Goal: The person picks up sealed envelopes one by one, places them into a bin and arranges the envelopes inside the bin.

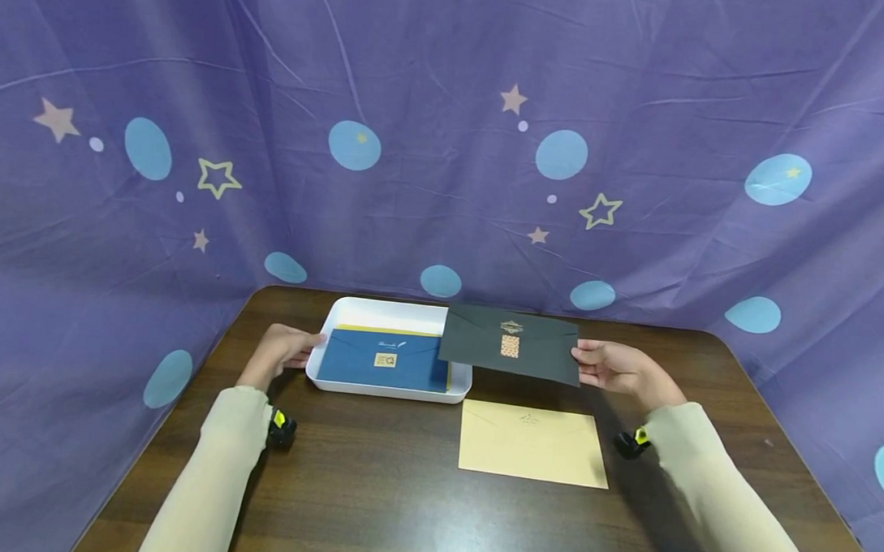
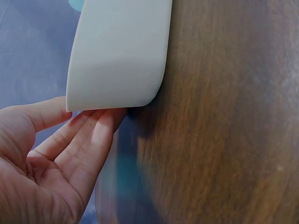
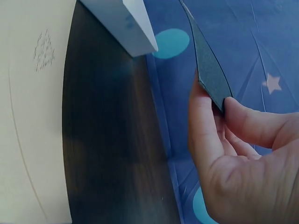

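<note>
My right hand (image 1: 617, 370) pinches the right edge of a black envelope (image 1: 476, 342) between thumb and fingers. The envelope has a gold print and a patterned label, and its left end overlaps the white tray's right side in the head view. At the tray's left end, my left hand (image 1: 287, 352) holds the tray (image 1: 401, 395), thumb at the rim and fingers against the outer wall, as the left wrist view shows. Inside the tray lies a blue envelope (image 1: 351, 366) with a gold label, over something yellow (image 1: 418, 333) whose edges peek out.
A cream envelope (image 1: 531, 450) lies flat on the brown wooden table (image 1: 376, 485), in front of the tray's right end. Behind the table hangs a purple curtain (image 1: 445, 187) with stars and blue ovals.
</note>
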`<state>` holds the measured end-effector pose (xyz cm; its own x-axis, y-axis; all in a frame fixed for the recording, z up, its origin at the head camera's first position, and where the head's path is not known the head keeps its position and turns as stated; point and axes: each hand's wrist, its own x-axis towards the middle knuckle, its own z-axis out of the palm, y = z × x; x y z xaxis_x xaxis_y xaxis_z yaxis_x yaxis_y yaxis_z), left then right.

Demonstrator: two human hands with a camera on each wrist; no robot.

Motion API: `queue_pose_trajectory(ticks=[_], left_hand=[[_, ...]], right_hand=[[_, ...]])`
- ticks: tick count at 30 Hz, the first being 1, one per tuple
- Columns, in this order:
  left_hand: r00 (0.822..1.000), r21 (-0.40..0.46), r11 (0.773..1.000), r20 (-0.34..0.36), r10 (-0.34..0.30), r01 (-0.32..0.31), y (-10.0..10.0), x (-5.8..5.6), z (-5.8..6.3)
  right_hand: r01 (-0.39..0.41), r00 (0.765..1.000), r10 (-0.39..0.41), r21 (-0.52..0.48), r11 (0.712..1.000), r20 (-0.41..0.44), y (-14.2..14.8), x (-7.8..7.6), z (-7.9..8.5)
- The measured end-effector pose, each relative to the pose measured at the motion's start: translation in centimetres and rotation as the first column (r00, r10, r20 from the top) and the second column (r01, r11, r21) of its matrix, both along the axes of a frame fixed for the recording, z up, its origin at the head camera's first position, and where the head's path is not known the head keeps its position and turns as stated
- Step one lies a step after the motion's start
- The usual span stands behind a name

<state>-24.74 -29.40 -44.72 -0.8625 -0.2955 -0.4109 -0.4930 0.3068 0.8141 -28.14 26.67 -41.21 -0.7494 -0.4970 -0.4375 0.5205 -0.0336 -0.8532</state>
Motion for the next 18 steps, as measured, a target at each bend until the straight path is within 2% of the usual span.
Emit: queue_pose_trajectory(ticks=[7,13,18], left_hand=[[0.999,0.018,1.0,-0.027,-0.021,0.022,0.1,0.0,-0.2],[1.0,0.012,1.0,-0.025,-0.016,0.017,-0.1,0.1,-0.2],[1.0,0.016,1.0,-0.025,-0.014,0.015,-0.1,0.1,-0.2]], right_hand=[[-0.011,1.0,0.011,-0.021,1.0,0.001,-1.7,0.0,0.5],[0.015,1.0,-0.015,0.001,1.0,-0.004,-3.2,0.2,1.0],[-0.034,0.999,0.034,-0.019,0.999,-0.012,-4.4,0.0,1.1]])
